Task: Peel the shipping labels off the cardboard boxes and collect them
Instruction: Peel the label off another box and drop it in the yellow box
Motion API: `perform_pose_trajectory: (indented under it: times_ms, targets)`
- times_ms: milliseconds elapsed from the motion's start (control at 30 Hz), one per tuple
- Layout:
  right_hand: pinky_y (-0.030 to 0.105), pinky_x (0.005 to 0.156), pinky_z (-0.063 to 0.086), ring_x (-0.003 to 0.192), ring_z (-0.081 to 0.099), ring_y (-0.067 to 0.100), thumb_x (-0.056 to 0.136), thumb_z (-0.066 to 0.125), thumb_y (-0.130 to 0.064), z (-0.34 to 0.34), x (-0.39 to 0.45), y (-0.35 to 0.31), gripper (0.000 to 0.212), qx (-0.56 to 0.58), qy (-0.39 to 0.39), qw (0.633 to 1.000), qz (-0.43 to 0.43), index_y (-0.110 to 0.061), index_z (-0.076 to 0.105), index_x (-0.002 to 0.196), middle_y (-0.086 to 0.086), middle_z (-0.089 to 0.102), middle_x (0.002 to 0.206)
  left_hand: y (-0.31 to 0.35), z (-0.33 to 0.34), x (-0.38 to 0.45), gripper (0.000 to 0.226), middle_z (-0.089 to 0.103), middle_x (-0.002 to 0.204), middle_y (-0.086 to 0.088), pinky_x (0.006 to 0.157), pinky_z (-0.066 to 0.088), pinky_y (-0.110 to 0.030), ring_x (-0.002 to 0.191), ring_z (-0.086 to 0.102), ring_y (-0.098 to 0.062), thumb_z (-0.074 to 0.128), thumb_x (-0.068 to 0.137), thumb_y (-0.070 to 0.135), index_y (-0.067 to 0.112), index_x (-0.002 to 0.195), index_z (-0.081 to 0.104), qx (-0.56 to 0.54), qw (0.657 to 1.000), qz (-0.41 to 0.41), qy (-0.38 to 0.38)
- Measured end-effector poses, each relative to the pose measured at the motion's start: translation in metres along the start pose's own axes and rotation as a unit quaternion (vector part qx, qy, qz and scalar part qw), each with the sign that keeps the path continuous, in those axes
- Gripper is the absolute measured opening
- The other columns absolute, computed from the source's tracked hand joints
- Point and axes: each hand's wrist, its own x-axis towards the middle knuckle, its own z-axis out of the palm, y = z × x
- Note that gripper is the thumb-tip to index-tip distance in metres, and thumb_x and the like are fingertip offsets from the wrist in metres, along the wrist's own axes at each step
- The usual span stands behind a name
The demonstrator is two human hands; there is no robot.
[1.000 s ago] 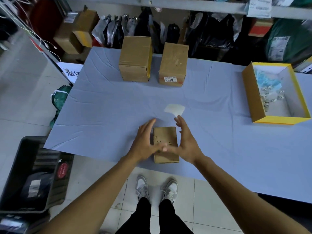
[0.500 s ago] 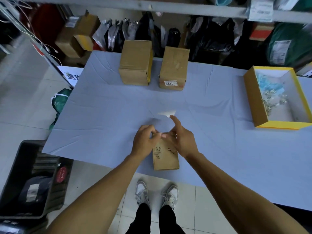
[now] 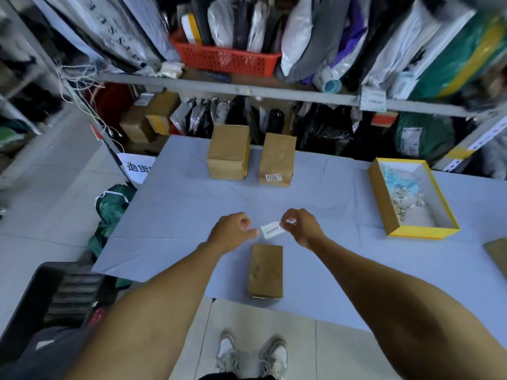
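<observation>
A small cardboard box [image 3: 266,271] lies flat near the table's front edge, its top bare. Just beyond it my right hand [image 3: 300,226] pinches a small white shipping label [image 3: 272,229] by its right end, holding it above the table. My left hand [image 3: 233,231] is beside the label's left end, fingers curled and thumb close to it, not gripping it. Two taller cardboard boxes stand at the back: the left box [image 3: 229,152] shows no label, the right box [image 3: 277,159] has a white label [image 3: 273,177] on its front face.
The table carries a pale blue cloth [image 3: 178,215]. A yellow open box [image 3: 384,204] with crumpled labels inside sits at the right. A dark crate [image 3: 41,303] stands on the floor at the left. Shelves of parcels rise behind the table.
Both hands have lifted off the small box and moved away from me; the white label is off the box, pinched in my right hand. The camera has tilted up.
</observation>
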Motion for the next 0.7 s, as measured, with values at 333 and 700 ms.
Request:
perform_pose_trajectory:
  times_ms: [333, 700]
  targets:
    - [0.027, 0.059, 0.055, 0.059, 0.060, 0.020, 0.086, 0.064, 0.001, -0.062, -0.004, -0.090, 0.017, 0.270, -0.002, 0.963, 0.029, -0.009, 0.055, 0.095, 0.013, 0.062, 0.069, 0.081, -0.065, 0.007, 0.012, 0.063, 0.071, 0.001, 0.070, 0.058, -0.036, 0.067, 0.060, -0.017, 0.067, 0.085, 0.004, 0.013, 0.088, 0.074, -0.088, 0.988, 0.094, 0.088]
    - [0.037, 0.074, 0.061, 0.074, 0.068, 0.026, 0.083, 0.067, 0.007, -0.069, -0.027, -0.105, 0.015, 0.387, 0.053, 0.920, 0.042, -0.002, 0.056, 0.086, 0.015, 0.065, 0.079, 0.103, -0.068, -0.001, 0.032, 0.072, 0.091, -0.005, 0.071, 0.049, -0.021, 0.082, 0.065, -0.013, 0.083, 0.074, 0.011, 0.005, 0.105, 0.074, -0.170, 0.975, 0.139, -0.026]
